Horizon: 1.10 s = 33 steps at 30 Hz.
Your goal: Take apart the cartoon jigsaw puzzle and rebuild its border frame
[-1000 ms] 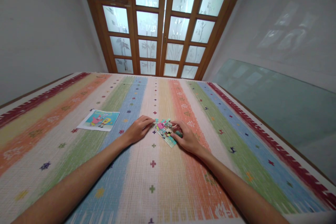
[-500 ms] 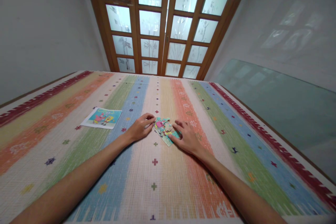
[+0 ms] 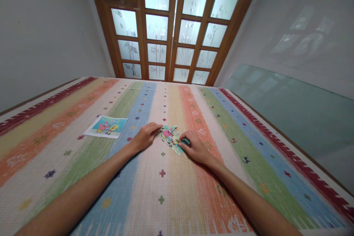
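Observation:
A small partly joined jigsaw puzzle point(image 3: 169, 136) lies on the striped cloth between my hands, with pink, yellow and teal cartoon printing and a jagged far edge. My left hand point(image 3: 146, 136) has its fingers together, the tips gripping the puzzle's left corner. On the other side, my right hand point(image 3: 195, 147) is curled, thumb and forefinger pinched at the puzzle's right edge. A teal patch shows through the loop of those fingers; whether it is a separate piece I cannot tell. To the left lies a picture sheet point(image 3: 106, 127) with cartoon figures on it.
The striped, patterned cloth point(image 3: 163, 191) covers the broad surface under my arms. Beyond its far edge stand wooden doors with frosted panes point(image 3: 156, 27). White walls rise on both sides, and a pale green glass-like panel point(image 3: 276, 107) leans along the right.
My right hand's fingers have drawn in from spread to a pinch at the puzzle's edge. The puzzle has turned slightly and its left corner has shifted left along with my left hand.

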Each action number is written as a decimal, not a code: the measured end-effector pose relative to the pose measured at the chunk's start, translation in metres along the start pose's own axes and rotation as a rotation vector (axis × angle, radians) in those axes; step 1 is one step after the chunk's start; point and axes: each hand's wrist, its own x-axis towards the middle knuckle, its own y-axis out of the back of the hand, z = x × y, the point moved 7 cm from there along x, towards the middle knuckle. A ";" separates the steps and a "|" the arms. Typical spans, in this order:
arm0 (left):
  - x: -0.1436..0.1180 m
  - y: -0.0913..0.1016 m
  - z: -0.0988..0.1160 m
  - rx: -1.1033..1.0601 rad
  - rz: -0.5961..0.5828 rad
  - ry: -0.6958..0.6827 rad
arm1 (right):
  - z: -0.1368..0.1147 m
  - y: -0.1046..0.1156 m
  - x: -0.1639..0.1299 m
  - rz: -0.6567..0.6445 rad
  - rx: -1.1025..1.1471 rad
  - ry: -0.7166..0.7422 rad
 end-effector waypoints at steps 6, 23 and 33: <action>0.002 -0.005 0.012 0.071 -0.090 -0.034 | -0.005 -0.001 0.003 0.012 -0.043 0.036; -0.014 -0.002 0.035 0.156 -0.084 0.017 | -0.001 0.001 0.021 -0.275 -0.111 -0.112; -0.018 -0.001 0.032 0.206 -0.037 0.085 | 0.000 -0.013 0.047 -0.352 0.200 -0.120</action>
